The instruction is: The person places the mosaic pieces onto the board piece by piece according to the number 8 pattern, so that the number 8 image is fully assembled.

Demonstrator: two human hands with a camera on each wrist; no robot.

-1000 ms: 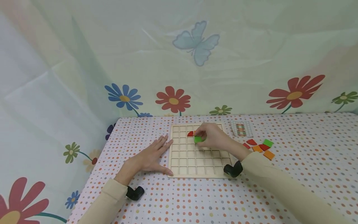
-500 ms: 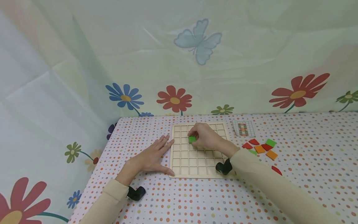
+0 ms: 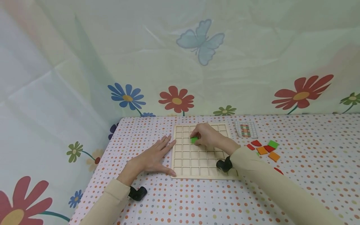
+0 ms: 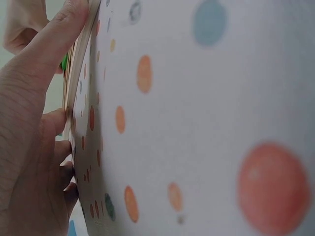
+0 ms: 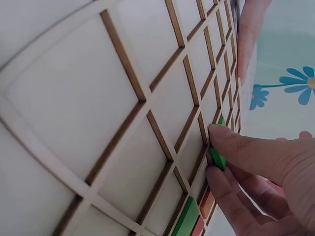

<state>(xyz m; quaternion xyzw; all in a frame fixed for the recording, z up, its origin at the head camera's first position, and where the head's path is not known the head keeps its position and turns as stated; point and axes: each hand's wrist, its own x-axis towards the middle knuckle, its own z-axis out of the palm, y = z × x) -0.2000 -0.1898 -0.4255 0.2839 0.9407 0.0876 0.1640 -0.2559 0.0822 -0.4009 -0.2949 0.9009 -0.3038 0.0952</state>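
My right hand (image 3: 207, 136) pinches a small green square tile (image 3: 194, 139) between thumb and fingertips, over the upper part of a pale wooden grid board (image 3: 177, 163). In the right wrist view the pinched green tile (image 5: 218, 155) stands tilted at a cell; whether it is seated there I cannot tell. Closer to that camera, another green tile (image 5: 185, 219), a red piece (image 5: 198, 227) and an orange piece (image 5: 207, 202) lie in cells; my right hand hides them in the head view. My left hand (image 3: 152, 157) lies with fingers spread, fingertips and thumb touching the board's left edge.
Loose red, orange and green pieces (image 3: 262, 150) lie right of the board, with a red one (image 3: 278, 170) partly behind the right sleeve. A patterned grid card (image 3: 246, 130) lies at the board's upper right. A flowered curtain (image 3: 244, 75) stands behind the dotted tablecloth (image 3: 191, 203).
My right hand has moved left across the board with the green tile, then nearly stopped. The red piece seen on the board earlier is now behind that hand. My left hand stays put.
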